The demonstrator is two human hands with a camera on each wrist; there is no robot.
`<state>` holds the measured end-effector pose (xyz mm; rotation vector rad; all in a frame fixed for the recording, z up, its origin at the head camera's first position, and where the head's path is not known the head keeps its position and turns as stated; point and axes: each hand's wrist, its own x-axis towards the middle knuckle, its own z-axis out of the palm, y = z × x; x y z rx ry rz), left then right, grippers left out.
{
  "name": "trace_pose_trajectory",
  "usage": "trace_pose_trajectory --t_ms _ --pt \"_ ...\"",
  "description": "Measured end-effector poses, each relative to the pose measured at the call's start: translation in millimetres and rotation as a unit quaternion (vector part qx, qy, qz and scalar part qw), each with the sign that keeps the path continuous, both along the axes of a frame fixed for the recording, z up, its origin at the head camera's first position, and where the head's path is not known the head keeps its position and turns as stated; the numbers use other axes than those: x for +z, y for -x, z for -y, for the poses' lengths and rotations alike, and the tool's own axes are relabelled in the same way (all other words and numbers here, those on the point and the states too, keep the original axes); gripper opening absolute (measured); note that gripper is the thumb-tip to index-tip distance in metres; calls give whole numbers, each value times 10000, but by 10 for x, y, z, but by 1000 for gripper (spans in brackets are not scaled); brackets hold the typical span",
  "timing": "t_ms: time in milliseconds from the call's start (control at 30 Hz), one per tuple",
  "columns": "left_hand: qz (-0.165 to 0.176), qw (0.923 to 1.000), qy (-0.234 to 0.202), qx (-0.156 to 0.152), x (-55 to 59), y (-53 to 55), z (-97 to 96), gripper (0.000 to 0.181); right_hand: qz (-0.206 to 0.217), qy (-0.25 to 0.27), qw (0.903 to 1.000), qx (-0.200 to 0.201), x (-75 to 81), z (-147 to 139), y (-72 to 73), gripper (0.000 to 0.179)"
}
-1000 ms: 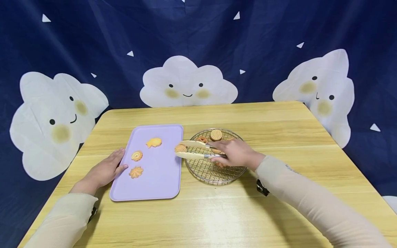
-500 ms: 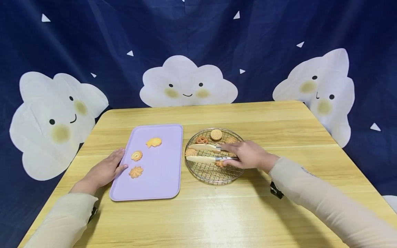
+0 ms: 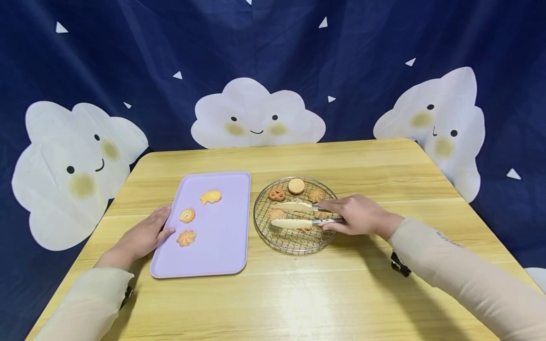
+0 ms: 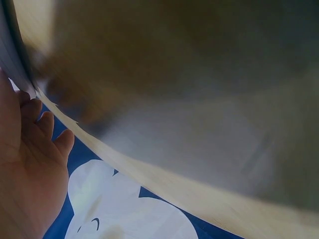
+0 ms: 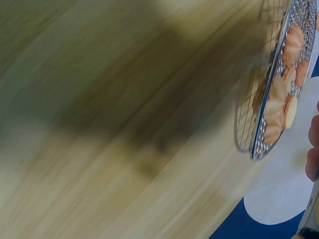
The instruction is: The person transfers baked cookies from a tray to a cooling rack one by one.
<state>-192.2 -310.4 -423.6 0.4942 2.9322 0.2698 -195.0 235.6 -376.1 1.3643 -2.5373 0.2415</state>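
Note:
My right hand [image 3: 358, 214] grips a pair of tongs [image 3: 294, 223] with metal handles and cream tips, spread over the round wire rack [image 3: 281, 241]. Between the tips sits a swirled round cookie [image 3: 277, 214]. In the right wrist view, the fingers [image 5: 314, 144] show at the right edge, close to the tongs. My left hand [image 3: 142, 233] rests at the left edge of the purple tray [image 3: 217, 251], its thumb at the rim. In the left wrist view, the left hand [image 4: 35, 169] shows its palm, fingers reaching toward the tray's edge.
On the tray lie a fish-shaped cookie [image 3: 211, 197], a ring-shaped cookie [image 3: 187, 216] and a flower-shaped cookie [image 3: 186, 238]. The rack also bears a pretzel-shaped cookie [image 3: 277, 194], a round biscuit [image 3: 296, 186] and several others, partly hidden by the tongs and hand.
My right hand has moved right with the tongs, and the swirled cookie between their tips has shifted from the tray's right edge to over the rack. The left hand has stayed put.

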Motion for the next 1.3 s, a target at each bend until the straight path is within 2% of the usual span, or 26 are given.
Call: trace_pose_trajectory --t_ms 167,467,833,1133,1300 --pt "-20 10000 33 -3 -9 3 1 72 -106 30 9999 51 4 -113 -26 57" --pt "-74 10000 6 9 -24 9 7 71 84 -220 9995 -197 51 -291 -96 55" --pt "8 10000 43 10 -18 8 5 72 189 -418 9989 -124 171 -469 -130 52" --pt "-69 10000 32 -30 2 -3 -13 71 273 -377 9989 84 229 -602 -168 47" --pt "-78 10000 38 -35 4 -5 -13 71 293 -402 9987 64 260 -657 -192 46"
